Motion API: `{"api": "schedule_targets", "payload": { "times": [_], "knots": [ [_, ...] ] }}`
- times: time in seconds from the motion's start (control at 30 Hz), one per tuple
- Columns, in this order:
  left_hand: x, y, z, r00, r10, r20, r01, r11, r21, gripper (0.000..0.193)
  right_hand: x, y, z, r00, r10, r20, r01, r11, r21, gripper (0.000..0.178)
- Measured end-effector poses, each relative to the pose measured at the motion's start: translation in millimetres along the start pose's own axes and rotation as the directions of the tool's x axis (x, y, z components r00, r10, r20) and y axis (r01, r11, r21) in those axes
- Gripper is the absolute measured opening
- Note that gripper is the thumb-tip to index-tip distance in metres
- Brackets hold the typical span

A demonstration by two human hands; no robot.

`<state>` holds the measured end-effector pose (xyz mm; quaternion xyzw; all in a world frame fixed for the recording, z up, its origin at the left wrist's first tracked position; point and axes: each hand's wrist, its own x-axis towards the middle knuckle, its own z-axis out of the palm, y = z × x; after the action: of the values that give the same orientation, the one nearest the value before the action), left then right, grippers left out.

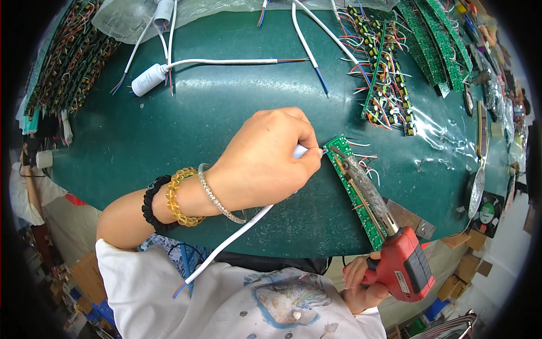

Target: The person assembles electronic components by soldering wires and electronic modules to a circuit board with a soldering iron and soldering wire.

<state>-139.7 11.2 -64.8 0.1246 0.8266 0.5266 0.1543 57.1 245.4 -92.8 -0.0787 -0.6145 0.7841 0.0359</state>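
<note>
My left hand (pixel 265 155) is closed in a pinch on a white cable (pixel 228 239), whose tail runs down toward me and ends in bare-looking red and blue wires. A white part shows between the fingers; its full shape is hidden. At the fingertips a short blue wire meets the far end of a narrow green circuit board (pixel 361 213). My right hand (pixel 364 285) is wrapped round the handle of a red and black soldering gun (pixel 403 264). Its long metal barrel slants over the board, with the tip close to my left fingertips and that wire.
White cylinders with cables (pixel 149 79) lie at the back left, beside clear plastic film (pixel 121 22). Wired circuit boards (pixel 389 85) sit at the back right near stacked green boards (pixel 432 45). More boards (pixel 70 68) fill the left edge of the green table mat (pixel 226 124).
</note>
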Motion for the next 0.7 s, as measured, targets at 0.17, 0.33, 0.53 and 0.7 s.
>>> {"api": "schedule_targets", "payload": {
  "times": [0.17,0.33,0.53,0.7],
  "knots": [
    [1.2,0.3,2.9,0.999,0.024,-0.025,-0.024,0.999,0.023,0.009,5.1,-3.5,8.4,0.999,-0.031,-0.041,0.028,0.997,-0.067,0.080],
    [1.7,2.3,3.4,0.998,0.039,-0.056,-0.037,0.998,0.040,0.010,14.9,-12.7,20.4,0.998,0.042,-0.044,-0.045,0.997,-0.063,0.072],
    [2.3,-1.6,7.5,0.997,0.048,-0.068,-0.043,0.996,0.073,0.011,11.3,-2.4,2.6,0.999,0.045,0.015,-0.045,0.999,-0.003,0.072],
    [-2.5,-0.8,6.7,0.994,0.078,-0.076,-0.072,0.995,0.075,0.011,-0.7,5.0,1.7,0.997,-0.060,-0.051,0.063,0.996,0.062,0.074]
  ]
}}
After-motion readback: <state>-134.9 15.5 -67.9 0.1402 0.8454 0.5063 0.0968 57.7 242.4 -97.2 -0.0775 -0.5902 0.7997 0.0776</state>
